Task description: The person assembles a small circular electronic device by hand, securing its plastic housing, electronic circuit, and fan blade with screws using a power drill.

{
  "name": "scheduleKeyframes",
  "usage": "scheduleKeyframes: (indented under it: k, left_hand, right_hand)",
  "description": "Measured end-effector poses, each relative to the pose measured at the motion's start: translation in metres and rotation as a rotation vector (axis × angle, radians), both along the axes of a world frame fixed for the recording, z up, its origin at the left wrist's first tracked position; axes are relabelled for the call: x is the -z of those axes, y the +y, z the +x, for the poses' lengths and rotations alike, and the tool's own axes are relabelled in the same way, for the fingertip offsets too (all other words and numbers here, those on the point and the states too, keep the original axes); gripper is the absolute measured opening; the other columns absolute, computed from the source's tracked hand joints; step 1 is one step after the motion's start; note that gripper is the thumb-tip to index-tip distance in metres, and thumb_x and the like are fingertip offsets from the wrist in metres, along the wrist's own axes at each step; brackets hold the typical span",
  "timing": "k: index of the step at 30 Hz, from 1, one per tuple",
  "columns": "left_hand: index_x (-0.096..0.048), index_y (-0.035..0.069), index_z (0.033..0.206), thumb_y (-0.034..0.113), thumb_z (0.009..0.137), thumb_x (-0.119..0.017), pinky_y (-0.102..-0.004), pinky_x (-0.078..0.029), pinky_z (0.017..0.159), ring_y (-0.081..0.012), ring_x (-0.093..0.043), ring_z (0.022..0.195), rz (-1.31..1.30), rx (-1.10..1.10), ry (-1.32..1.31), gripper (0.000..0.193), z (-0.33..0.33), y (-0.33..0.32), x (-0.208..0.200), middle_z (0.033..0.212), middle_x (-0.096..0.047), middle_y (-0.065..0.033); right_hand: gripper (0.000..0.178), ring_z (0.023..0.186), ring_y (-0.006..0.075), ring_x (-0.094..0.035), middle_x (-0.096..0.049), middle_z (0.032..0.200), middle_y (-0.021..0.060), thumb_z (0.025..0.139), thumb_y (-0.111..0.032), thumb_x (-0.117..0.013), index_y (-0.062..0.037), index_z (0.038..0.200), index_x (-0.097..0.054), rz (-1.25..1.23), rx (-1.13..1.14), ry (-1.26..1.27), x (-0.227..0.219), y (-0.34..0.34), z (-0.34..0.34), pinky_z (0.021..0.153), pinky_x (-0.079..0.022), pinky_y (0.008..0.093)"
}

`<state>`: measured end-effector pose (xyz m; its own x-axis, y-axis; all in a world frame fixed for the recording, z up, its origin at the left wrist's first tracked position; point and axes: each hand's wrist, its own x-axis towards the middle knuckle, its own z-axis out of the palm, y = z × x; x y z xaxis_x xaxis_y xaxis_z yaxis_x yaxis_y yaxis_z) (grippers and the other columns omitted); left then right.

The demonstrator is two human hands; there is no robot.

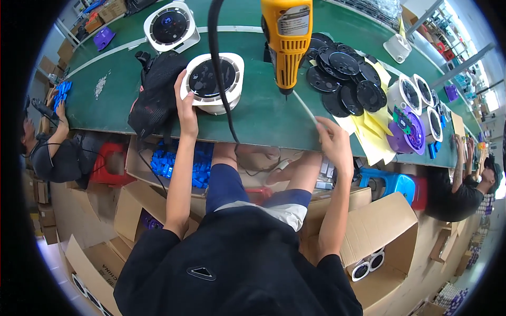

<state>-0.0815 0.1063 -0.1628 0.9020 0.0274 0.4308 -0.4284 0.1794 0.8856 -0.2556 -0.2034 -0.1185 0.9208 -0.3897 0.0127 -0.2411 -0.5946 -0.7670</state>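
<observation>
- At my far left, a co-worker (58, 152) in black has their hands by a cluster of blue pieces (62, 90).
- Small pale bits (100, 86) lie scattered like grit on the smooth green tabletop (116, 105).
- Next comes a black mesh bag (153, 102), soft and crumpled, slumped at the table's near edge.
- Above it stands a white device (184, 41), its round black face glossy and lit with a small blue display.
- My left hand (187, 108) is clamped on the left side of a white housing (216, 105), thumb on the rim. The housing sits on the table in front of me, rounded at the corners, its shiny black disc facing up inside a slotted ring.
- A black cable (215, 47) hangs in a smooth curve before that housing.
- A yellow power screwdriver (287, 42), ribbed with vents, points its tip straight down right of the housing.
- My right hand (334, 142), well apart from my left, pinches a thin pale rod (304, 107) that slants up toward the tip.
- Beyond are heaped flat, glossy black discs (345, 73), creased yellow sheets (371, 137) and a round purple shell (416, 131).
</observation>
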Motion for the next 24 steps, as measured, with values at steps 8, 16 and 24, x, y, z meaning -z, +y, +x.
scheduleKeyframes:
  k: [8, 16, 24]
  left_hand:
    - [-0.043, -0.001, 0.142, 0.018, 0.093, -0.047, -0.0313, -0.028, 0.113, -0.0210, -0.043, 0.134, 0.146, 0.378, 0.043, 0.053, 0.006, -0.025, -0.018, 0.144, -0.046, -0.0128]
    - [-0.064, 0.002, 0.115, 0.014, 0.084, -0.060, -0.0423, -0.045, 0.103, -0.0340, -0.056, 0.119, 0.862, 0.310, -0.532, 0.034, 0.007, -0.068, -0.082, 0.123, -0.061, -0.0166]
    - [-0.058, 0.005, 0.127, 0.045, 0.080, -0.070, -0.0434, -0.035, 0.112, -0.0341, -0.045, 0.130, 1.163, 0.536, -0.647, 0.063, 0.020, -0.075, -0.108, 0.139, -0.050, -0.0160]
  right_hand:
    - [0.038, 0.070, 0.0060, -0.046, -0.054, 0.077, -0.0023, 0.094, -0.004, -0.060, -0.0071, 0.131, -0.062, 0.323, 0.065, -0.108, 0.017, 0.015, -0.045, 0.067, -0.043, 0.0206]
    - [0.041, 0.059, 0.0219, -0.056, -0.060, 0.071, 0.0150, 0.086, 0.004, -0.059, -0.0114, 0.123, -0.068, -0.142, -0.229, -0.245, -0.043, 0.004, -0.048, 0.060, -0.047, 0.0321]
    - [0.031, 0.052, 0.0232, -0.049, -0.053, 0.064, 0.0160, 0.087, -0.003, -0.064, -0.0112, 0.116, -0.071, -0.468, -0.340, -0.005, -0.123, -0.003, -0.027, 0.054, -0.042, 0.0331]
